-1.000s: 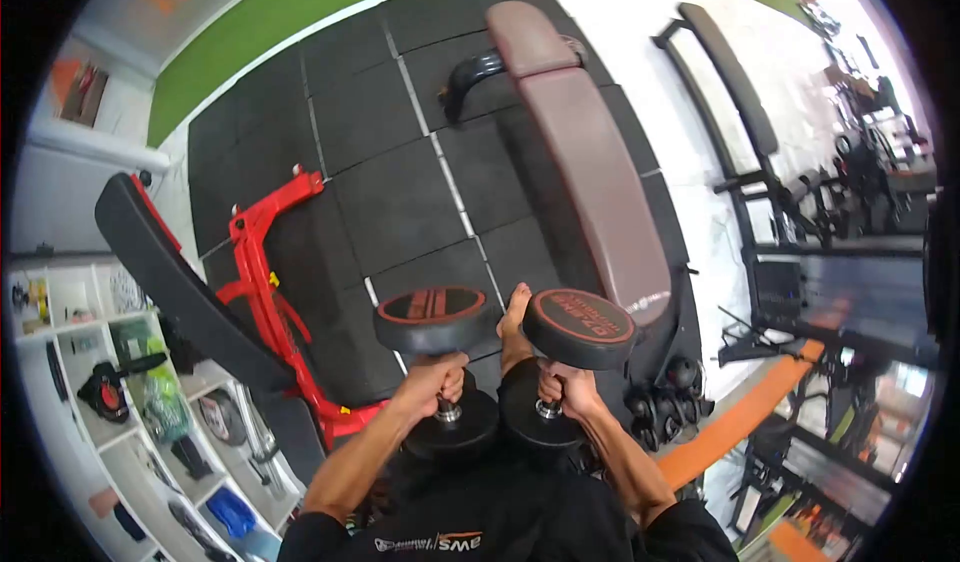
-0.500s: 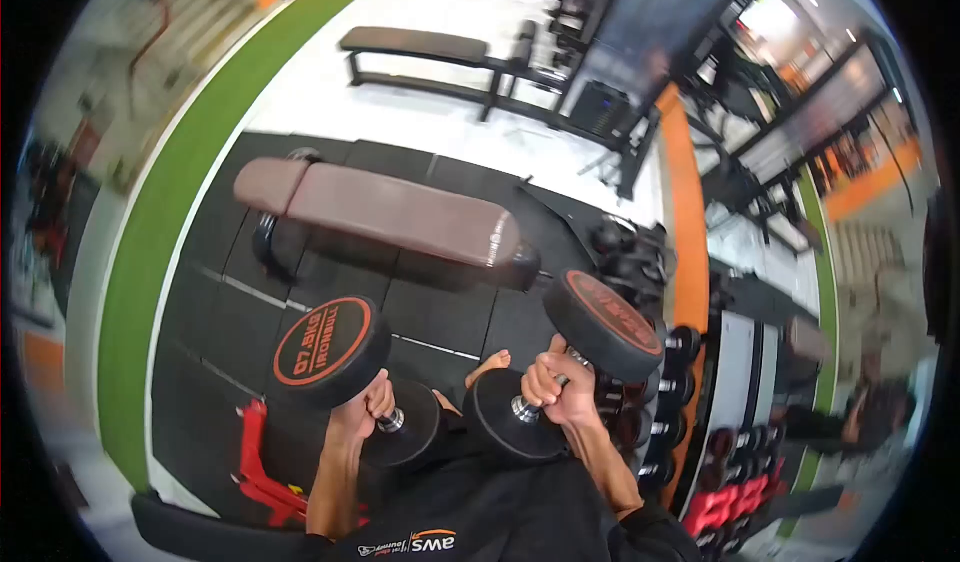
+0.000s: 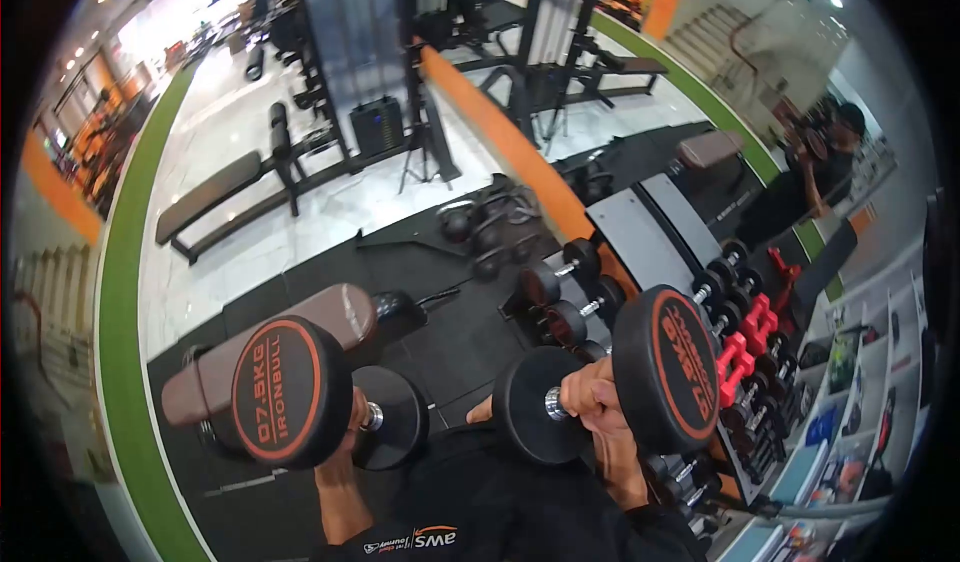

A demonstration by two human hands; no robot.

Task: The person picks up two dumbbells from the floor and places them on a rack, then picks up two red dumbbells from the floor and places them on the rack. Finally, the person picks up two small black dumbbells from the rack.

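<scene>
Both forearms rise from the bottom edge, elbows bent, each hand carrying a dumbbell at about chest height above a black shirt [image 3: 490, 512]. The left hand [image 3: 352, 424] is mostly hidden behind its own weight; what shows of the grip is closed around the handle, just beside the metal collar. The right hand [image 3: 598, 402] shows better: fingers wrapped tight over the handle, knuckles toward the camera, wrist straight above the forearm.

The left dumbbell [image 3: 300, 397] lies roughly level, its near head turned to the camera. That head is a black disc with an orange ring and orange lettering that reads "07.5KG IRONBULL"; the far head is plain black. The right dumbbell [image 3: 620, 382] is the same kind, black with an orange ring and orange print on its outer face, which is turned to the right, so the print reads poorly. The two dumbbells are apart, with the shirt between them.

Below lies a floor [image 3: 440, 352] of black rubber tiles, edged by a green strip [image 3: 120, 292] on the left and an orange strip [image 3: 520, 152] running up the middle. A brown padded bench [image 3: 210, 377] stands behind the left dumbbell. A rack [image 3: 740, 362] of black and red dumbbells stands to the right, just beside the right dumbbell. Farther off are a second bench [image 3: 210, 197] and weight machines [image 3: 380, 122] on pale floor. At upper right, another person [image 3: 830, 152] in dark clothes stands well apart.
</scene>
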